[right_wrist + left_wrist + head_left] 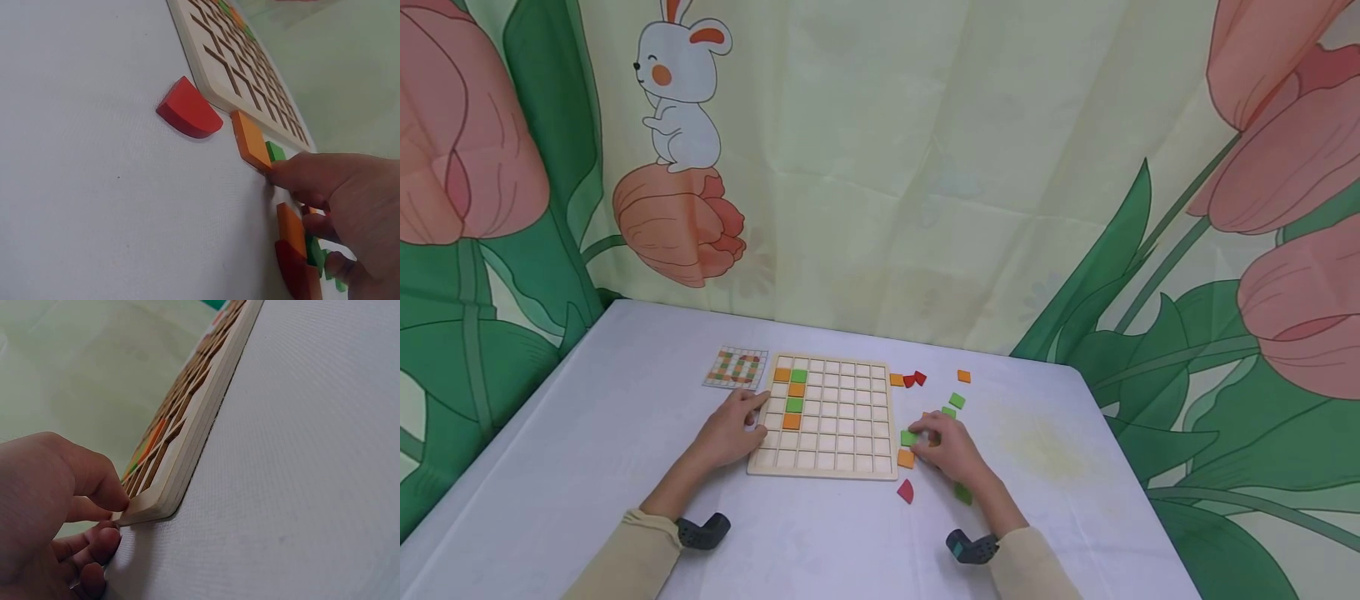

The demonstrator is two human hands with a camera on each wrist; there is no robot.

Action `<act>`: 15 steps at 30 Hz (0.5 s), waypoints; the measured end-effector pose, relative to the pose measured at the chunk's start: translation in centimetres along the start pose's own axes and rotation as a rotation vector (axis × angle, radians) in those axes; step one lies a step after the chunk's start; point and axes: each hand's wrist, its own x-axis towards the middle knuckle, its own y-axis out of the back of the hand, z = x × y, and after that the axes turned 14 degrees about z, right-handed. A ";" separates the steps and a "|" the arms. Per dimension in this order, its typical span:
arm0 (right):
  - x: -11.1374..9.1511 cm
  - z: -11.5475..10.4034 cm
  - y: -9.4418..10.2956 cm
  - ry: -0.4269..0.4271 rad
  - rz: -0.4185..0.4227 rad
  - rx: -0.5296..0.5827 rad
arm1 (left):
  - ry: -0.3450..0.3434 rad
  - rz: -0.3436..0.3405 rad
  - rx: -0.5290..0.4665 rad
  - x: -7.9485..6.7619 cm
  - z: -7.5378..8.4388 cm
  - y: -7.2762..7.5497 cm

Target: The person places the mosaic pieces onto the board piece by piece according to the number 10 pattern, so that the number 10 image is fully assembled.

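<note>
A light wooden grid board [842, 477] lies on the white table, with orange and green square tiles in its left columns. My left hand [727, 429] holds the board's left edge; in the left wrist view, the left hand [59, 487] has one digit on the rim [147, 503] and curled fingers beside it. Right of the board, my right hand [951, 448] pinches at a green square tile [907, 438], its fingertips on the tile's right side. From the right wrist view, the right hand [350, 200] partly hides this green tile [275, 151], which lies beyond an orange tile [251, 140].
A pattern card [736, 367] lies by the board's upper left corner. Red quarter-round pieces [906, 492], a dark green piece [962, 493], green tiles [957, 401] and orange tiles [964, 377] are scattered right of the board. A printed curtain [880, 183] hangs behind the table.
</note>
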 end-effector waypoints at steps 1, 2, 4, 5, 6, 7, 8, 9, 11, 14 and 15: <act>0.0 0.0 0.0 -0.001 -0.001 -0.003 | -0.001 0.000 -0.001 0.0 0.0 0.0; 0.0 0.0 0.0 -0.003 0.000 -0.007 | -0.001 -0.001 -0.001 0.0 0.0 0.0; 0.1 0.0 0.0 -0.005 0.002 -0.009 | -0.001 -0.001 -0.001 0.0 0.0 0.0; 0.1 0.0 0.0 -0.001 0.004 -0.011 | -0.001 -0.001 -0.002 0.0 0.0 0.1; 0.1 0.0 -0.1 0.005 0.008 -0.015 | -0.002 -0.002 -0.002 0.0 0.0 0.1; 0.1 0.0 -0.1 0.010 0.013 -0.021 | -0.002 -0.002 -0.004 0.0 0.0 0.1; 0.1 0.0 -0.1 0.020 0.017 -0.028 | -0.002 -0.002 -0.004 0.0 0.0 0.2; 0.1 0.0 -0.1 0.027 0.022 -0.035 | -0.004 -0.002 -0.004 0.0 0.0 0.2; 0.0 -0.1 -0.1 0.039 0.034 -0.048 | -0.007 -0.003 -0.003 0.0 0.0 0.2; 0.0 -0.3 -0.1 0.038 0.050 -0.057 | -0.003 -0.006 -0.003 -0.1 0.0 0.2; 0.0 -0.4 -0.1 0.034 0.055 -0.057 | -0.002 -0.006 -0.001 -0.1 0.0 0.2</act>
